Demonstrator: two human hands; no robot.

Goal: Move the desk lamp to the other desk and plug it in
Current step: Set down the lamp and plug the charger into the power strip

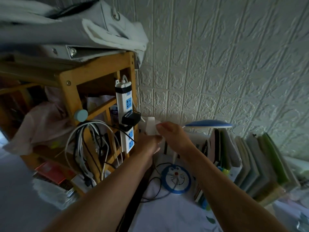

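Note:
The desk lamp stands on the desk: a round blue-rimmed base with a cartoon cat face, a thin white stem, and a flat blue head above. Its dark cord loops over the cloth. Both hands meet just right of a white power strip fixed upright on a wooden shelf. My right hand pinches a white plug adapter. My left hand is under it, fingers closed at the adapter's lower edge. A black adapter sits in the strip's middle socket.
The wooden shelf on the left holds bags, hanging cables and a grey bag on top. A row of upright books lines the right side. A textured white wall is behind. The desk has a pale floral cloth.

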